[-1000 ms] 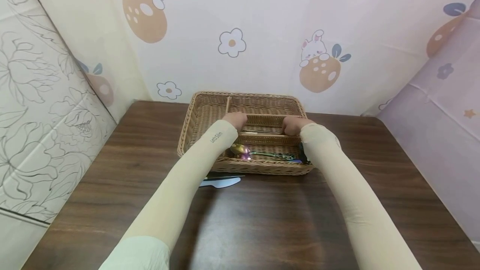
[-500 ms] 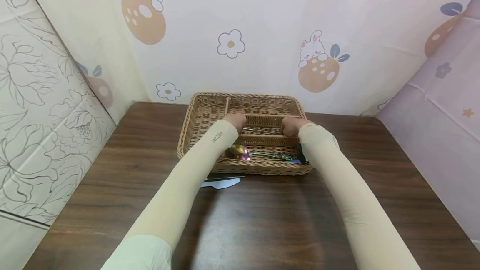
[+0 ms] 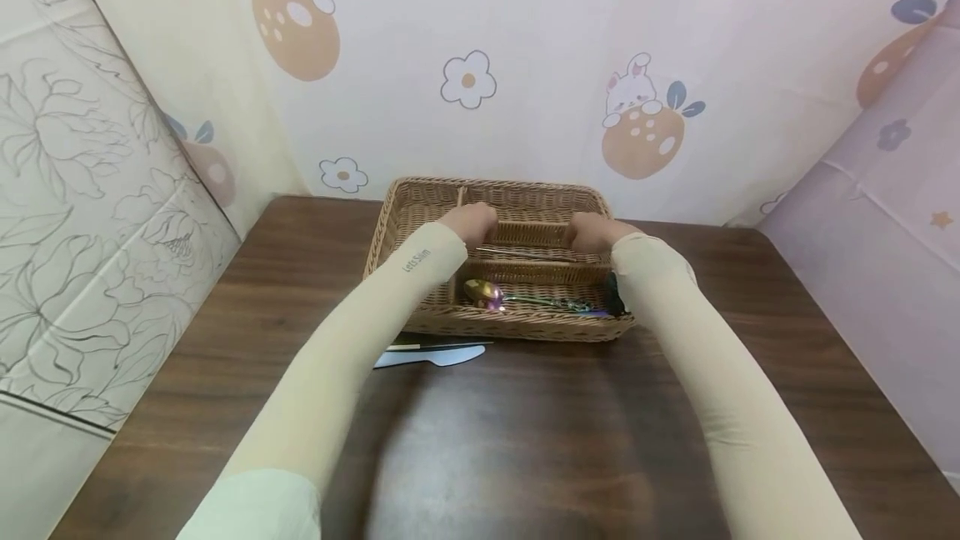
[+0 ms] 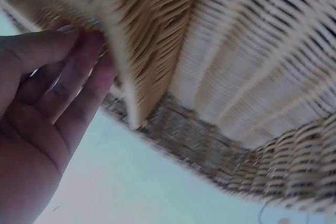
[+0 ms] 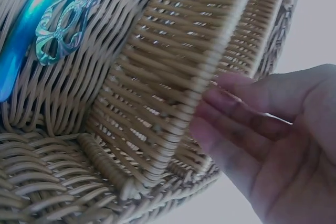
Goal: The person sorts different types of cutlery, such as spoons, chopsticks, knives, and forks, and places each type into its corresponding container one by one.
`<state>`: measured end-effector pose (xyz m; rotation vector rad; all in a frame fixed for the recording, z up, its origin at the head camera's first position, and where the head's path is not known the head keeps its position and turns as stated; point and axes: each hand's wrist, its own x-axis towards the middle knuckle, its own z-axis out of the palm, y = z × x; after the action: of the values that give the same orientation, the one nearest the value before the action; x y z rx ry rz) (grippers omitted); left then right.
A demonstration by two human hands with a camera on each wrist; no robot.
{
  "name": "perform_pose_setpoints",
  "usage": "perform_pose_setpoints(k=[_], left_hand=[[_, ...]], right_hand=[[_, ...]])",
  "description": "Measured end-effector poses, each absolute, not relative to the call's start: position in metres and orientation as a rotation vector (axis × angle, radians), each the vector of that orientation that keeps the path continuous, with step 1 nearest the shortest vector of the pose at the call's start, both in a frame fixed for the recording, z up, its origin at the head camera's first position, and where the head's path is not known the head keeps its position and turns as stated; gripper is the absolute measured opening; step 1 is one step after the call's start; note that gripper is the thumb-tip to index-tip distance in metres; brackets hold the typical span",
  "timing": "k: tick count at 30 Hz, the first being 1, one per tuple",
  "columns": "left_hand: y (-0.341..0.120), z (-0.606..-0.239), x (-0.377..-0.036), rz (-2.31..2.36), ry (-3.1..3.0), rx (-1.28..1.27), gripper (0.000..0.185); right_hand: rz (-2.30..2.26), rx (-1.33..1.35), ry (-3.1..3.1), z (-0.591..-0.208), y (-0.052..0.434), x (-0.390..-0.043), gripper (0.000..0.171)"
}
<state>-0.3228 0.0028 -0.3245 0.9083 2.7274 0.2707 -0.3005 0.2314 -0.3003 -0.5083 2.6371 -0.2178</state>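
Observation:
A wicker basket (image 3: pixel 401 227) with dividers sits at the back of the dark wooden table (image 3: pixel 525 432). My left hand (image 3: pixel 472 222) and right hand (image 3: pixel 588 232) both reach into its middle part. In the left wrist view, the left hand (image 4: pixel 79 51) touches a divider (image 4: pixel 152 51) with lightly bent fingers. The right hand (image 5: pixel 220 108) lies with nearly straight fingers beside another divider (image 5: pixel 184 77). A thin metal utensil (image 3: pixel 525 253) lies between the hands. An iridescent spoon (image 3: pixel 483 292) rests in the front compartment, and its ornate handle (image 5: pixel 63 19) shows in the right wrist view.
A pale knife (image 3: pixel 431 354) lies on the table just in front of the basket, partly under my left forearm. Patterned cloth walls close in the table at the back and on both sides. A dark object (image 3: pixel 615 297) sits at the basket's front right corner.
Both hands have shifted slightly toward the back of the basket. The spoon and the knife have stayed where they were.

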Motion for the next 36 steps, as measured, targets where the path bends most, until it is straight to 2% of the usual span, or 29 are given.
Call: perform_pose_setpoints(k=[2,6,11,20,31,36], left_hand=[[-0.002,-0.315,-0.317,0.309,2.734,0.970,0.029],[-0.012,-0.299,-0.303,0.350,2.737,1.100,0.015],[-0.027,-0.286,-0.281,0.388,2.728,1.193,0.020],[-0.066,-0.276,-0.232,0.513,2.770,1.334,0.015],[-0.109,-0.303,-0.187,0.653,2.686,1.488,0.013],[-0.123,-0.321,-0.176,0.653,2.688,1.445,0.026]], right_hand=[[-0.251,-0.532,2.665,-0.297,0.231,-0.299,0.032],[-0.327,-0.583,2.706,-0.292,0.227,-0.295,0.029],[-0.421,-0.637,2.741,-0.286,0.219,-0.284,0.028],[-0.470,-0.806,2.794,-0.281,0.209,-0.254,0.024],[-0.580,-0.960,2.771,-0.284,0.194,-0.209,0.018],[-0.608,-1.057,2.735,-0.287,0.182,-0.192,0.016]])
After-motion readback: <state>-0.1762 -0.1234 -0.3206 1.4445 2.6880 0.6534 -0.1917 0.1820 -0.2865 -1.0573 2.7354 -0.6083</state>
